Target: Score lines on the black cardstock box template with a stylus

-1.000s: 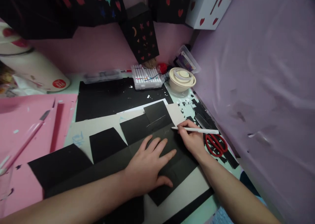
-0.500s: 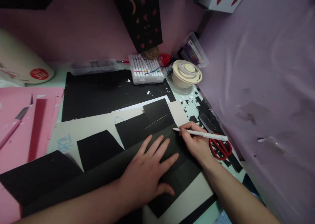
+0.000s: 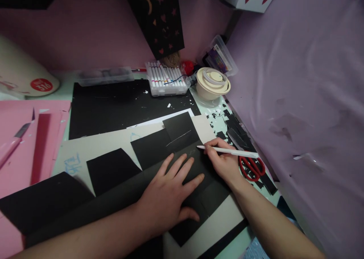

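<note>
1. Two hands work on a black sheet [image 3: 159,183] lying over a beige board [image 3: 93,147]; all places below are given relative to this sheet.
2. Left hand [image 3: 167,198]: palm down on the sheet's middle, fingers spread apart and flat, gripping nothing.
3. Right hand [image 3: 223,160]: at the sheet's right edge, fingers pinched together on a white pen [image 3: 227,151].
4. Pen: long axis nearly level across the view, tilted slightly; its tip points left and rests at the sheet's upper right part, just beyond the left fingertips; its tail reaches right, over the scissors.
5. Sheet: long axis runs from lower left to upper right. Its upper edge steps up in blocks against the bare board; its lower right corner ends near the board's edge.
6. Scissors [image 3: 253,168]: red handles, just right of the sheet, touching or just under the pen's tail; which one cannot be told.
7. Scraps [image 3: 236,128]: black offcuts crowd the strip to the sheet's right, along the purple wall [image 3: 298,80].
8. Mat [image 3: 113,105]: a black surface beyond the sheet, bare but for small white flecks.
9. Markers [image 3: 166,79] and a bowl [image 3: 213,85]: beyond the mat, well apart from the sheet.
10. Knife [image 3: 14,139]: pink, far left of the sheet, on pink paper [image 3: 17,164].
</note>
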Tool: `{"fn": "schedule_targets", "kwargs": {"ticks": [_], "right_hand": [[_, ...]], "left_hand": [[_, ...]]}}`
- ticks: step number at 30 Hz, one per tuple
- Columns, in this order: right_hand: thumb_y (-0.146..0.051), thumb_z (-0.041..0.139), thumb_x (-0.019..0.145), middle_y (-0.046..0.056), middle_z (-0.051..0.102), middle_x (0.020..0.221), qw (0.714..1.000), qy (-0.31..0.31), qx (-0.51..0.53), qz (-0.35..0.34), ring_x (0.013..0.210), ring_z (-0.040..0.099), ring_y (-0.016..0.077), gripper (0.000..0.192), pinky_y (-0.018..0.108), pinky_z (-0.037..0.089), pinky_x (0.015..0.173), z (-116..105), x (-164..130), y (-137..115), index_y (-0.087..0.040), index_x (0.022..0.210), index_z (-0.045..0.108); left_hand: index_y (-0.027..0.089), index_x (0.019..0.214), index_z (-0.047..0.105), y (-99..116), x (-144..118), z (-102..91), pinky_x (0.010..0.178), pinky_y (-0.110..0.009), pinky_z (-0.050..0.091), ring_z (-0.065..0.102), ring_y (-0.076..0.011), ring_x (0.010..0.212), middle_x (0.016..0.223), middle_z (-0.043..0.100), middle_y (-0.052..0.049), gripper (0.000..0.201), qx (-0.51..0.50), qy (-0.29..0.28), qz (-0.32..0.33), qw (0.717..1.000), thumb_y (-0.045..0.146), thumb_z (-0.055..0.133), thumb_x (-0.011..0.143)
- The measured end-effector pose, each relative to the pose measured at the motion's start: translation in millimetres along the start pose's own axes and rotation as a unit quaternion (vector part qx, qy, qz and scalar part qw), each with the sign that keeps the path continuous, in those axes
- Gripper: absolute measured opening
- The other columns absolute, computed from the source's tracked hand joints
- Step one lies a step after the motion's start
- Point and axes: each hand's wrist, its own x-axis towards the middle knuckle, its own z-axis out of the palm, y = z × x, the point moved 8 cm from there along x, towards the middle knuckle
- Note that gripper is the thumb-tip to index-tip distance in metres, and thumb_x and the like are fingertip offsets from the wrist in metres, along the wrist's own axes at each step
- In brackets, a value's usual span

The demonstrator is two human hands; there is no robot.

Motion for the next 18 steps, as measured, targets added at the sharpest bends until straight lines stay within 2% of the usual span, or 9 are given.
{"fn": "schedule_targets", "kwargs": {"ticks": [6,18], "right_hand": [[-0.023,0.058,0.084,-0.002,0.063,0.064,1.000,-0.012,-0.007,0.002,0.059,0.056,0.0140,0.014,0.026,0.042,0.059,0.5,0.4,-0.2,-0.022,0.071,0.062],[-0.021,0.058,0.082,-0.003,0.062,0.062,1.000,0.002,-0.011,0.013,0.059,0.055,0.0139,0.013,0.026,0.042,0.059,-2.4,-0.1,0.3,-0.022,0.069,0.062]], "left_hand": [[0.032,0.143,0.043,0.2,-0.2,-0.1,0.116,-0.055,0.011,0.025,-0.0335,0.143,0.153,0.035,-0.010,0.079,0.001,0.003,-0.001,1.000,0.076,0.052,0.078],[0.032,0.143,0.043,0.1,0.2,-1.5,0.116,-0.055,0.011,0.026,-0.0330,0.142,0.152,0.036,-0.010,0.077,-0.001,-0.007,-0.001,1.000,0.076,0.047,0.081]]}}
